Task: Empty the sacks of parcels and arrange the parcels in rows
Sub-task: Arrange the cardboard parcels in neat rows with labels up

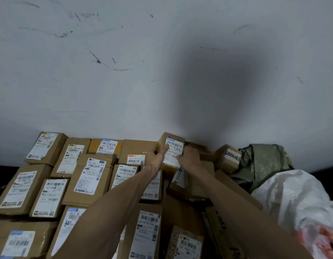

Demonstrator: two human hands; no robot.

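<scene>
A: Where is the small box (174, 146) sitting?
B: It is being held at the far row by the wall, right of the lined-up parcels (87, 176).
A: And the fingers?
B: The left hand (156, 157) and right hand (189, 157) are both gripping it, fingers curling round its sides.

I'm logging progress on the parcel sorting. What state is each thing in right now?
small parcel: held by the wall, label toward camera.
left hand: grips the parcel's left side, thumb on label.
right hand: grips its right side.
rowed parcels: lying flat, labels up.
parcels beside the right arm: jumbled, unsorted.
green sack: crumpled against the wall.
white sack: crumpled, contents hidden.
</scene>
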